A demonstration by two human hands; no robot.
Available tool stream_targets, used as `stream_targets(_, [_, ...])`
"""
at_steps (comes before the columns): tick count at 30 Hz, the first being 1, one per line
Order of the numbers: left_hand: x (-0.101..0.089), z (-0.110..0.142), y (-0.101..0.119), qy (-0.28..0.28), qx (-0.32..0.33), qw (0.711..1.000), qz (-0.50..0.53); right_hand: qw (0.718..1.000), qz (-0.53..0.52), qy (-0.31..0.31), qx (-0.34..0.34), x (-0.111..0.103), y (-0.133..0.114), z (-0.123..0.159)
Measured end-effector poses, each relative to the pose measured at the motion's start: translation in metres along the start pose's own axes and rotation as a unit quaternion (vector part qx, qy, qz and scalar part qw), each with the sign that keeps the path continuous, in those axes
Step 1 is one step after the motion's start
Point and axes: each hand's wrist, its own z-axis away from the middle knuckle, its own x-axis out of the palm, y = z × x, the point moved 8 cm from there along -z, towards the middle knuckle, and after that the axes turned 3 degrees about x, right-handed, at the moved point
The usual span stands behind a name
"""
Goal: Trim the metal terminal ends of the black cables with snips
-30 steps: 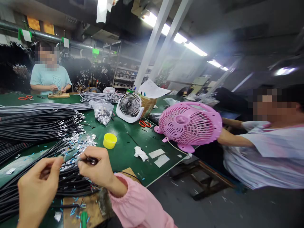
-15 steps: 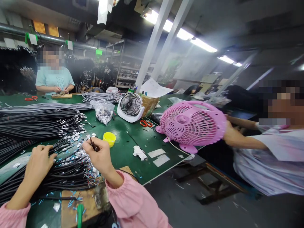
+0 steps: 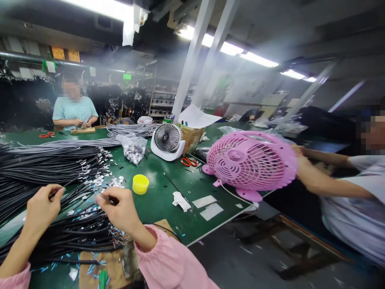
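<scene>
My left hand is closed in a pinch on a black cable from the bundle of black cables that lies across the green table. My right hand is closed on a thin dark tool whose tip points left over the cable ends. Small silver terminals are scattered around the cable ends between my hands. A wooden board with blue wire scraps lies at the near edge under my right wrist.
A yellow cap, a bag of metal parts, a white desk fan, orange scissors and a pink fan stand on the table. A person at right touches the pink fan. Another person works at the far end.
My left hand has gone from near the camera down onto the cable bundle. My right hand has shifted slightly with the tool. The person at right has pushed the pink fan a little.
</scene>
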Motion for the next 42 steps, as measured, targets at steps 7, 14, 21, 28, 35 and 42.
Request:
stream_targets(7, [-0.028,0.011,0.097,0.109,0.101,0.983,0.111,0.997,0.027,0.008,0.066,0.005,0.018,0.004])
stream_targets(14, [-0.036,0.047,0.104,0.149,0.103,0.978,0.108,0.996,0.050,-0.014,0.077,0.014,0.013,0.008])
stream_targets(21, [-0.020,0.062,0.111,0.141,0.138,0.972,0.126,0.998,0.036,-0.044,0.010,0.020,0.009,0.011])
stream_targets(28, [-0.021,0.058,0.124,0.143,0.144,0.972,0.121,1.000,0.014,-0.011,-0.019,0.014,0.038,0.021])
stream_targets(35, [-0.028,0.062,0.126,0.168,0.163,0.966,0.110,0.999,0.028,-0.018,-0.040,0.015,0.036,0.025])
stream_targets(42, [-0.029,0.072,0.126,0.193,0.170,0.963,0.078,0.998,0.037,-0.024,-0.042,0.016,0.038,0.028])
